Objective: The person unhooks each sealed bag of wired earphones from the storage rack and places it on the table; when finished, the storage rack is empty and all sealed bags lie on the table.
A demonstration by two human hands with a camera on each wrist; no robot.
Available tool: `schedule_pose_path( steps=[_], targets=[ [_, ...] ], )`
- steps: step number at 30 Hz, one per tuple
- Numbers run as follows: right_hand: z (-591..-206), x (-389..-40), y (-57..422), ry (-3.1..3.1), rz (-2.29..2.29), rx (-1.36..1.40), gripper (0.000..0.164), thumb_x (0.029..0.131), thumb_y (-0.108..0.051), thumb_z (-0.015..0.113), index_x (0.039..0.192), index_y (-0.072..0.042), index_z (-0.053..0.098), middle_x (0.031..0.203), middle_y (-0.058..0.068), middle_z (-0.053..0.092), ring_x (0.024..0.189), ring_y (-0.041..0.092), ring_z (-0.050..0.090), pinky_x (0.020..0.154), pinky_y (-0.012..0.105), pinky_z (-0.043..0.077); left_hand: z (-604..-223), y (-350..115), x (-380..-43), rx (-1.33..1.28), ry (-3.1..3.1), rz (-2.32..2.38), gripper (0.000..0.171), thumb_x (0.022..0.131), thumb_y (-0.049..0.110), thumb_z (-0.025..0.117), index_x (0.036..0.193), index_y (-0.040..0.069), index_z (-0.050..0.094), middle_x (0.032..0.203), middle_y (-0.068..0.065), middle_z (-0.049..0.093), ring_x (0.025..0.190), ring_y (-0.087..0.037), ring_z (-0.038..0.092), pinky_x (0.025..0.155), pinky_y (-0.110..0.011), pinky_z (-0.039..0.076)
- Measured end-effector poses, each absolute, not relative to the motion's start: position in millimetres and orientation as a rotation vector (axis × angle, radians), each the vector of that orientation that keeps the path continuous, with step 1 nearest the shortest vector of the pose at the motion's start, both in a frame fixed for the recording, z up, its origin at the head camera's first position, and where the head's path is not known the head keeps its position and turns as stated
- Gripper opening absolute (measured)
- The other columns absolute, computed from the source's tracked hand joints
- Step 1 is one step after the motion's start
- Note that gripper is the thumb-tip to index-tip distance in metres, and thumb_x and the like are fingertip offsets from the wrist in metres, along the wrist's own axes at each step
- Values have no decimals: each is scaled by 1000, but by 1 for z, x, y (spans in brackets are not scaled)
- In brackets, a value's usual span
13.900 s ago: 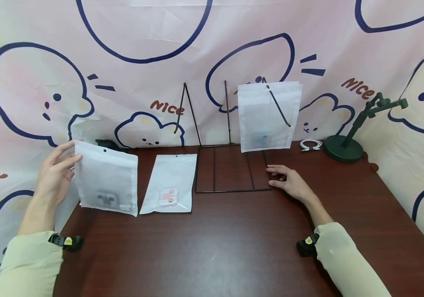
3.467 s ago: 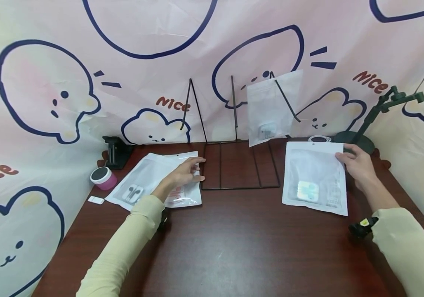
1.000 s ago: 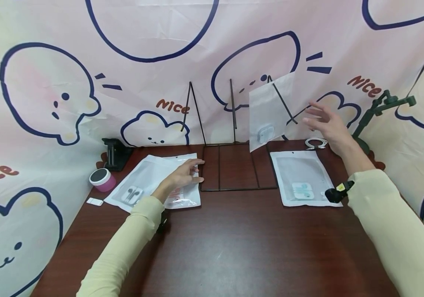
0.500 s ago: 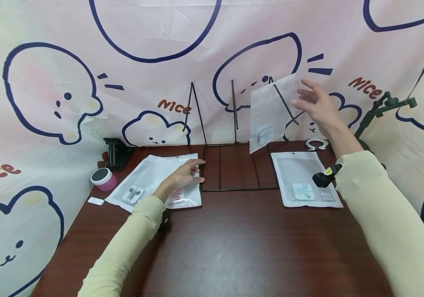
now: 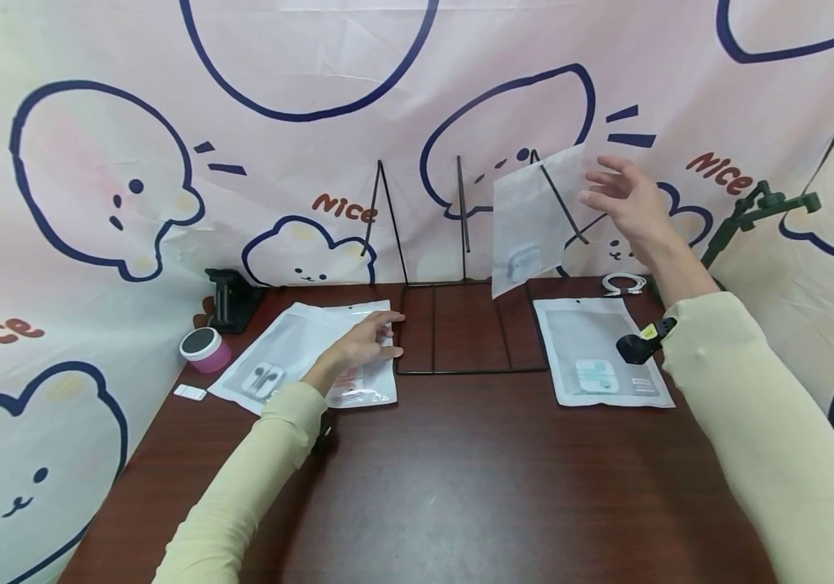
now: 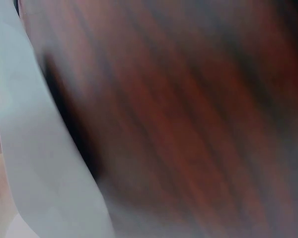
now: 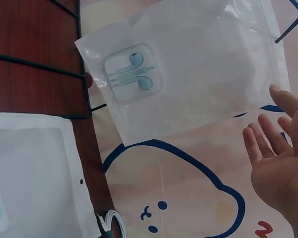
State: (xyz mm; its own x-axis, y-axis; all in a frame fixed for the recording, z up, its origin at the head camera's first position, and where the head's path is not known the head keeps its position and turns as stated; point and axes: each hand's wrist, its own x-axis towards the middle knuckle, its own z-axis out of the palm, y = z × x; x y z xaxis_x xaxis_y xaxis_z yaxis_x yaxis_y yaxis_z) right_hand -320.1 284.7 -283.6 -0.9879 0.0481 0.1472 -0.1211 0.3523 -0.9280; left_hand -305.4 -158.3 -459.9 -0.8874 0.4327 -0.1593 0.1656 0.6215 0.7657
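A white pouch [image 5: 530,219] with boxed earphones hangs tilted on the right hook of the black wire rack [image 5: 471,372]. In the right wrist view the pouch's earphones [image 7: 131,74] show as pale green. My right hand [image 5: 625,199] is raised beside the pouch's right edge, fingers spread, holding nothing. My left hand [image 5: 358,345] reaches over two overlapping pouches at the left, its fingertips at the rack's left side. One of these pouches [image 5: 271,353] shows white earphones; red print on the other is partly covered by the hand. Another pouch [image 5: 599,353] lies flat right of the rack.
A coiled white cable [image 5: 623,283] and a green stand [image 5: 753,212] are at the back right. A black stand [image 5: 230,300], a pink jar [image 5: 205,350] and a small white piece [image 5: 190,392] sit at the left edge. The rack's left hook [image 5: 380,199] and middle hook [image 5: 462,203] carry nothing.
The right hand has laid a pouch on the table right of the rack, let go and risen beside the hanging pouch. The left hand earlier held a pouch; since then it stays at the rack's left side.
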Motion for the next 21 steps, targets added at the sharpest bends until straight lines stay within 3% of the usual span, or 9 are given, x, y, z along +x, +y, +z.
schedule_pose_path(
  steps=[5,10,16,21],
  targets=[
    [-280,-323,282,-2482,1764,78,81,102,-30,68,167,-28,19,169,2,31,156,23,27,128,49,16,-461,-158,-307,497,2524,1149,70,95,11,75,158,11,43,150,-13,44,125,-30,50,114,-47,39],
    [-279,-322,278,-2463,1730,2,76,101,-31,70,165,-29,27,159,4,46,148,21,39,125,45,25,-464,-157,-307,503,2513,1169,69,95,9,75,157,11,44,147,-13,45,119,-27,49,106,-42,41],
    [-281,-321,278,-2383,1751,-48,57,99,-32,72,151,-25,52,122,-9,58,117,13,54,118,45,35,-465,-157,-308,495,2524,1169,69,95,9,75,157,11,45,142,-12,48,115,-25,50,103,-39,42],
    [-284,-323,279,-2312,1809,-32,33,98,-33,73,129,-22,68,116,-11,62,106,10,56,109,40,41,-464,-158,-308,494,2530,1160,69,94,9,76,157,11,45,145,-11,46,117,-25,50,104,-40,41]
  ],
)
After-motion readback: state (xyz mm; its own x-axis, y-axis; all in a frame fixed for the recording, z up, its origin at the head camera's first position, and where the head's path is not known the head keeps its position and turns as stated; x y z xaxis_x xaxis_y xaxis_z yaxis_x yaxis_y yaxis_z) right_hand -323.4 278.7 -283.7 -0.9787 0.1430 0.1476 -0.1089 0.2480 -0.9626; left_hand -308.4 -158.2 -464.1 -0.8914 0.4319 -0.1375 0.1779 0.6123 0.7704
